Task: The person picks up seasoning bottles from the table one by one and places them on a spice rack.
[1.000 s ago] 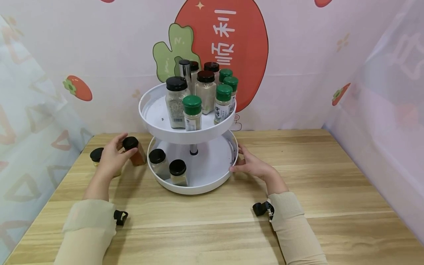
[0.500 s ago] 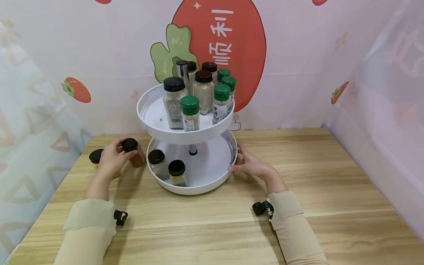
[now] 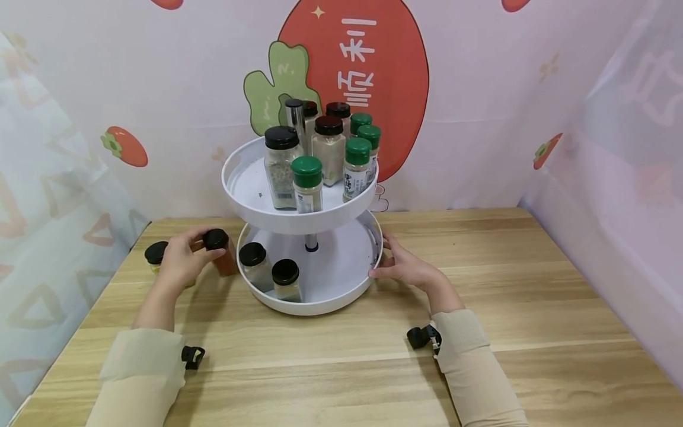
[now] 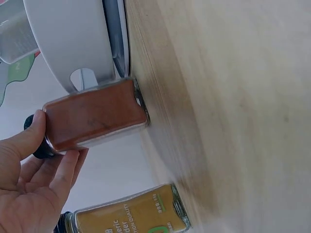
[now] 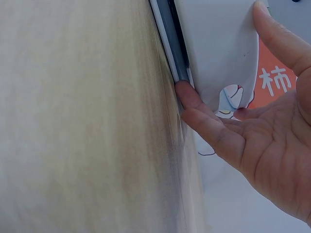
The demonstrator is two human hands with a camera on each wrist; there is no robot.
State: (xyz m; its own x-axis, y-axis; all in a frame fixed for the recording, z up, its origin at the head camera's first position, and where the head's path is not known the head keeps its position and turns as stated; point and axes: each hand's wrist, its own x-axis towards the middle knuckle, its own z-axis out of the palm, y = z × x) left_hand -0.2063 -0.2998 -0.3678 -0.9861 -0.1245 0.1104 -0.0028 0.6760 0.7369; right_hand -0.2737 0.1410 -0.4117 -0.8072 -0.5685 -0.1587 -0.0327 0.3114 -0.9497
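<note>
My left hand (image 3: 181,255) pinches a spice jar (image 4: 95,115) of red-brown powder just below its black lid, thumb on one side and fingers on the other. It stands nearly upright, close beside the left wall of the white two-tier turntable (image 3: 315,307); whether they touch I cannot tell. My right hand (image 3: 411,268) holds the lower tier's right side, its thumb at the rim and other fingers low by the base in the right wrist view. Two black-lidded jars, one at the left (image 3: 256,267) and one in front (image 3: 288,281), stand in that tier.
Behind my left hand is a jar of yellow powder (image 4: 129,213), partly hidden in the head view. The upper tier (image 3: 299,222) carries several black-lidded jars and green-capped bottles (image 3: 308,184). A printed cloth (image 3: 469,107) hangs behind the wooden table (image 3: 320,379).
My left hand has brought the red-brown jar slightly nearer to me and to the right, toward the turntable. The right hand stays at the lower tier's rim.
</note>
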